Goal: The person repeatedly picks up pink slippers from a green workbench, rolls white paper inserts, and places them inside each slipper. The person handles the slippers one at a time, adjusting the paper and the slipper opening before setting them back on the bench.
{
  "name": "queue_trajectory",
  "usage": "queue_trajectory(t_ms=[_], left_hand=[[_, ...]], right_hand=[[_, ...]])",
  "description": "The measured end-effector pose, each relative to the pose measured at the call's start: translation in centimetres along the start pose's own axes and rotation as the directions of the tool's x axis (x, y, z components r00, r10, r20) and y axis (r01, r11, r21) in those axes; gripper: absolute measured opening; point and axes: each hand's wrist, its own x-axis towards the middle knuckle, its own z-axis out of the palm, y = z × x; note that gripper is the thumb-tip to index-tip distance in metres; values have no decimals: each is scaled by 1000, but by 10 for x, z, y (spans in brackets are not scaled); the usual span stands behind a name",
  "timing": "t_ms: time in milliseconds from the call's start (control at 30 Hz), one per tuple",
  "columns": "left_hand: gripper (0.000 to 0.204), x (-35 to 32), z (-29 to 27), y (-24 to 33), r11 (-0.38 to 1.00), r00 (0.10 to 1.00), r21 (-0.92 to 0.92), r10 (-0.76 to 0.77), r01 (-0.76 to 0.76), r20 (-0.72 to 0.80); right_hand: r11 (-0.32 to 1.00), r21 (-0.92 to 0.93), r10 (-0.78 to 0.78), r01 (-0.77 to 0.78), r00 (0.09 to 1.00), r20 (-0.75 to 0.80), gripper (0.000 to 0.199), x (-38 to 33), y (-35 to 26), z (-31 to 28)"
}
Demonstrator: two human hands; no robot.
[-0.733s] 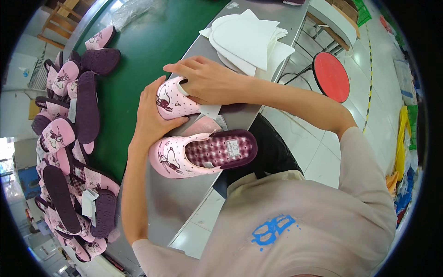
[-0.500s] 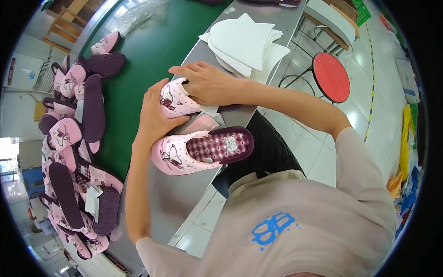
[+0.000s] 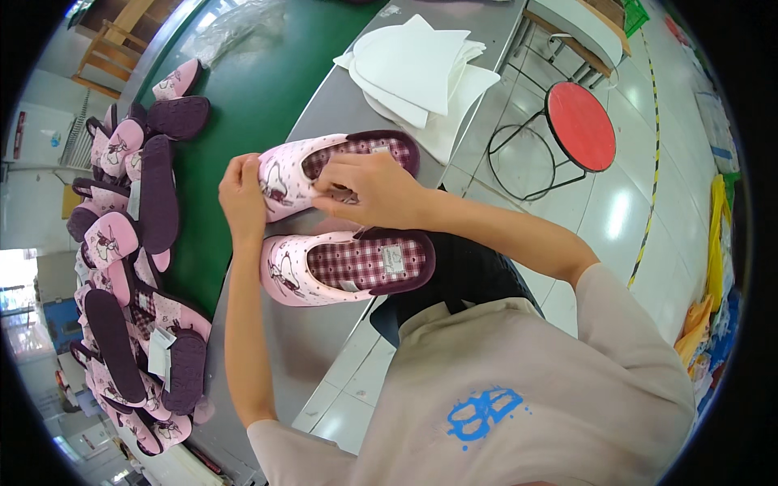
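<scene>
Slipper point(image 3: 324, 166) gripped at its toe by the left hand point(image 3: 241, 198) and its opening by the right hand point(image 3: 369, 190) could knock the lower slipper point(image 3: 348, 266) off the grey table point(image 3: 300, 340) edge.

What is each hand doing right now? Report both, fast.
Left hand: closed on the toe end of the upper pink slipper.
Right hand: fingers curled at the same slipper's opening, gripping its edge.

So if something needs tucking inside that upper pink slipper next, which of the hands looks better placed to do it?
Probably the right hand: its fingers lie over the opening of the upper slipper, by the checked lining. The left hand grips the toe end from outside, steadying it.
</scene>
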Motion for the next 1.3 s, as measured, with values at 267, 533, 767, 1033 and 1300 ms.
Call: queue_trajectory(t_ms=[267,533,767,1033,1300], left_hand=[[32,-15,-21,28,934,984,-312,-174,176,35],[42,-24,-14,48,969,981,-201,-115,145,155],[42,-30,-15,52,964,983,-234,-90,126,158],[50,-25,-15,46,995,999,-99,0,5,48],[57,-15,-10,33,994,996,-54,-93,92,-15]], right_hand=[[981,126,-177,148,949,261,49,-12,-9,-14],[808,502,54,-309,887,459,54,24,-32,20],[918,394,-152,32,949,276,40,27,-5,43],[925,372,12,-73,986,163,37,19,-23,31],[802,-444,-389,401,913,123,16,-16,-2,1]])
